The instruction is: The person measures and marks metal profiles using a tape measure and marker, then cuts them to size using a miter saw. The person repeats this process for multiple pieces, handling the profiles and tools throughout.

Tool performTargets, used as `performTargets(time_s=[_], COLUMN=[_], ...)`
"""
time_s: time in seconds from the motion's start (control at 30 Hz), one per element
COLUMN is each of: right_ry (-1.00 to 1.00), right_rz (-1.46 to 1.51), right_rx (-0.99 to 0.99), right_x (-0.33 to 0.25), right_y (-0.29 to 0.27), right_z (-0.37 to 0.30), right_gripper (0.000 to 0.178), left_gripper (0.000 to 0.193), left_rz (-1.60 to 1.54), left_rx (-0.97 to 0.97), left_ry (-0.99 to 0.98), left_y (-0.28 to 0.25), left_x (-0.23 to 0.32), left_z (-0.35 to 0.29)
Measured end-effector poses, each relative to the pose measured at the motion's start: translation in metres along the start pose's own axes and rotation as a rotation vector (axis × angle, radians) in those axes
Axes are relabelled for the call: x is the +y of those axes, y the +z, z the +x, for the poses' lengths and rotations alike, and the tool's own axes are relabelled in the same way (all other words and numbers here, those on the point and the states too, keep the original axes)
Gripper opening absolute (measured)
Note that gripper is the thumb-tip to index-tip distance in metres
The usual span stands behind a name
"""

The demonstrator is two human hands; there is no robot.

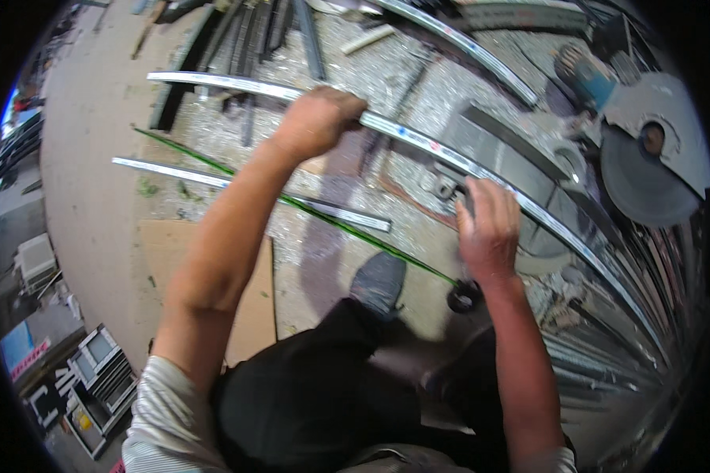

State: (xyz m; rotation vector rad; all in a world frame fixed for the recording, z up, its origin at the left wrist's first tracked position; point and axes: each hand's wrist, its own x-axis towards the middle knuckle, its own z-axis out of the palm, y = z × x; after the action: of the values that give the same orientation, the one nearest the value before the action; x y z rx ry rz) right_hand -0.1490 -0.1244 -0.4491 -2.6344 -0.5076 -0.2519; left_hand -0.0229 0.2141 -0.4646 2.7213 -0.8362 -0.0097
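Observation:
A long, shiny metal profile (430, 143) with a printed protective film crosses in front of me, from upper left to lower right. My left hand (321, 118) is closed over it from above. Close to the near edge of the profile, my right hand (491, 225) has its fingers curled at a dark handle (467, 202) beside a metal clamp (445, 186). The fingers partly hide that handle. The grey base of a cut-off saw (535, 225) lies under the profile. Its large disc (647, 175) stands to the right, apart from my hands.
A shorter metal profile (343, 213) and a thin green rod (355, 232) lie on the floor near my shoe (379, 284). Dark metal bars (248, 39) are piled at the far left, and many long profiles (599, 359) at right. Metal frames (99, 378) lie lower left.

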Motion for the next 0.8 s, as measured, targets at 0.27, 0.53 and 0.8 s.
performTargets(time_s=[0.27,0.53,0.8], right_ry=[0.044,0.258,0.268], right_rz=[0.084,-0.138,-0.001], right_rx=[-0.286,-0.623,-0.716], right_x=[0.004,0.002,0.018], right_y=[-0.015,0.007,0.027], right_z=[-0.147,-0.212,-0.222], right_gripper=[0.046,0.081,0.081], left_gripper=[0.037,0.042,0.057], left_rz=[0.099,0.097,0.085], left_rx=[-0.100,-0.074,-0.231], left_ry=[-0.068,-0.054,-0.130], left_y=[-0.003,0.000,-0.012], left_x=[0.008,0.010,0.029], left_z=[0.004,-0.002,0.004])
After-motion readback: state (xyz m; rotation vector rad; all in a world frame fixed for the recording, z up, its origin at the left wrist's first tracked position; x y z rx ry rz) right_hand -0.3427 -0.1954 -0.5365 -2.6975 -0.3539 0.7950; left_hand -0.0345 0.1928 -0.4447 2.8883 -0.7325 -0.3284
